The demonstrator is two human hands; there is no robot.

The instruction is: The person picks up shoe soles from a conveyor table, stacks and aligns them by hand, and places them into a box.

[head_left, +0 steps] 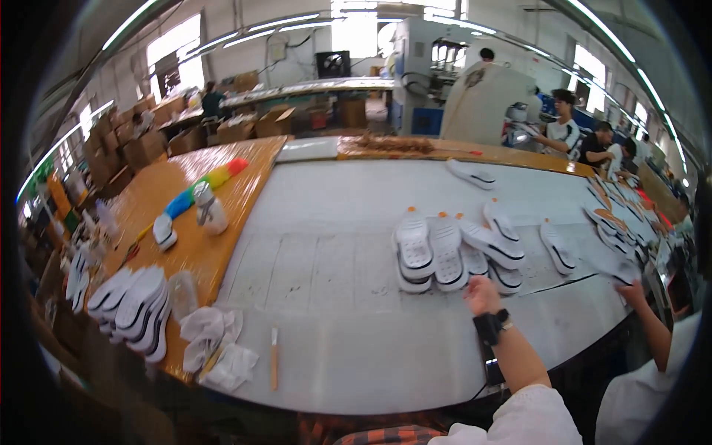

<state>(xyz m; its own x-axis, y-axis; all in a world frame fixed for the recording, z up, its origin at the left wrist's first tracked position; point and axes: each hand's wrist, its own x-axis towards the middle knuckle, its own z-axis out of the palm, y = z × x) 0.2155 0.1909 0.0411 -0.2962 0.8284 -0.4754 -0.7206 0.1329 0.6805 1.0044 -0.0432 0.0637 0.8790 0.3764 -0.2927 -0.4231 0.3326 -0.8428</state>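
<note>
My right hand (pixel 483 295), with a black band at its wrist, reaches to the near edge of a pile of white shoe soles (pixel 447 252). Its fingers are curled at the lower end of a white shoe sole (pixel 475 261), apparently gripping it, though the fingertips are partly hidden. The soles have dark edge stripes, several carry small orange tabs, and they overlap on a pale work table (pixel 334 274). One more sole (pixel 558 248) lies apart to the right of the pile, and another sole (pixel 472 175) lies farther back. My left hand is out of view.
Stacked soles (pixel 137 304) stand at left, beside crumpled white cloths (pixel 210 330) and a clear container (pixel 182 295). A wooden-handled brush (pixel 274 360) lies in front. A bottle (pixel 210 211) stands on the brown-covered surface (pixel 222 167). At right, a co-worker's hand (pixel 633 294) holds a blurred sole.
</note>
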